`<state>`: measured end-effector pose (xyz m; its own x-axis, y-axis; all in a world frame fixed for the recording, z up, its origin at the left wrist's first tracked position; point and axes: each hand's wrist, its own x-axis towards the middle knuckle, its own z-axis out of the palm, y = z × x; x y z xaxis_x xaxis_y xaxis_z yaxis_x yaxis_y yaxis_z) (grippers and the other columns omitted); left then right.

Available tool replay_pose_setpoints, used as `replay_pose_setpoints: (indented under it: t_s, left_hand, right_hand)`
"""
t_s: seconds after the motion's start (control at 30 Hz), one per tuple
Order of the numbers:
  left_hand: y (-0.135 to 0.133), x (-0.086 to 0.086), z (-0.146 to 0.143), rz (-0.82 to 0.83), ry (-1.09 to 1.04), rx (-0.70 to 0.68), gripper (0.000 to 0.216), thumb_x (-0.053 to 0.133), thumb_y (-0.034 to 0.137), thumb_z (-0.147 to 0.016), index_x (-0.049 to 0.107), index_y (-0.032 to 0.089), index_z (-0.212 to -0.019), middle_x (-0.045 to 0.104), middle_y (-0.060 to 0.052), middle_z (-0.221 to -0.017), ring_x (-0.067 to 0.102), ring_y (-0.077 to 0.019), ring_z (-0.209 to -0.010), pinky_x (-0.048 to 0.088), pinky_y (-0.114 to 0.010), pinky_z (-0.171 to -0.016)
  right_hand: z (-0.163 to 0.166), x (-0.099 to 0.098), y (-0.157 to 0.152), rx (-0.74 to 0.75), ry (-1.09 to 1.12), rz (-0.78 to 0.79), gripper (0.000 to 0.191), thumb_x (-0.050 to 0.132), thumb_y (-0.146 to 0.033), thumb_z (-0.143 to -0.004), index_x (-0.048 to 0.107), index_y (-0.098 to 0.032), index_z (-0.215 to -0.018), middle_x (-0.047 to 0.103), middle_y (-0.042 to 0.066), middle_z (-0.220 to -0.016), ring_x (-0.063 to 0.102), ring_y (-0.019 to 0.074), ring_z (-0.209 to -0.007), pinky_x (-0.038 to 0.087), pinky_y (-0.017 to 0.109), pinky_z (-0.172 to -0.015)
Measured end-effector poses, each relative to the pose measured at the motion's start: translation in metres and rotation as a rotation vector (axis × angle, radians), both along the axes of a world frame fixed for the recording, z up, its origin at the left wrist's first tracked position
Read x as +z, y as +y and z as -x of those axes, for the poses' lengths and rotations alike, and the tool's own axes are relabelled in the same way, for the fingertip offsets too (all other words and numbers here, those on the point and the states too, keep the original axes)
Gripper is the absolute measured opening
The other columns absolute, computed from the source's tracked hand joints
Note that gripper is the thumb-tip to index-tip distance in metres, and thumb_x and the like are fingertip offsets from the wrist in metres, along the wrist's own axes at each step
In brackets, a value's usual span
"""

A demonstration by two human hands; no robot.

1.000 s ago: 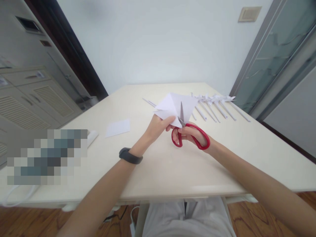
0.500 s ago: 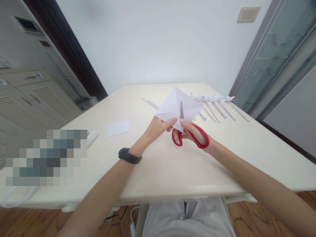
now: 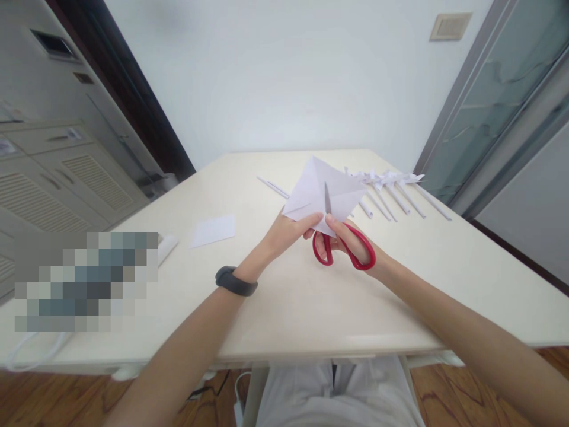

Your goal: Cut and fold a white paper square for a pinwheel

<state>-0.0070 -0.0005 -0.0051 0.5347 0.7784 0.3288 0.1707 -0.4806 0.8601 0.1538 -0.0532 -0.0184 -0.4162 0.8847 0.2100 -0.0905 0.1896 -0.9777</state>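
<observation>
A creased square of white paper (image 3: pixel 306 185) is held up over the table, one corner pointing away from me. My left hand (image 3: pixel 293 228) pinches its near left edge, thumb on top. Red-handled scissors (image 3: pixel 365 252) sit in my right hand (image 3: pixel 351 237), its thumb and fingers at the handle loops. One scissor blade shows on top of the paper, pointing away; the other is hidden. My right thumb also rests close to the paper's near corner, and both thumbs nearly meet.
Several rolled paper sticks with pointed paper pieces (image 3: pixel 386 179) lie at the back right. Thin paper sticks (image 3: pixel 275 188) lie behind my left hand. A flat white sheet (image 3: pixel 213 230) rests on the cream table (image 3: pixel 284 320) at the left, near a blurred-out object (image 3: pixel 89 284).
The paper has tilted and turned slightly in my hands, its left corner now shifted a little right and down. The scissors remain in my right hand, handles slightly lower.
</observation>
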Motion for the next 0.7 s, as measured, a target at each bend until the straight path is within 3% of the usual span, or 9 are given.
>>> replay_pose_setpoints:
  t_s: [0.7]
  left_hand:
    - [0.0001, -0.0011, 0.0013, -0.02, 0.017, -0.009, 0.024, 0.054, 0.036, -0.092, 0.063, 0.013, -0.092, 0.065, -0.001, -0.082, 0.061, -0.0119, -0.067, 0.053, -0.028, -0.062]
  right_hand:
    - [0.0018, -0.0031, -0.0002, -0.02, 0.012, -0.06, 0.04, 0.038, -0.048, -0.097, 0.063, -0.017, -0.092, 0.056, 0.0, -0.058, 0.049, 0.0133, -0.05, 0.045, 0.028, -0.054]
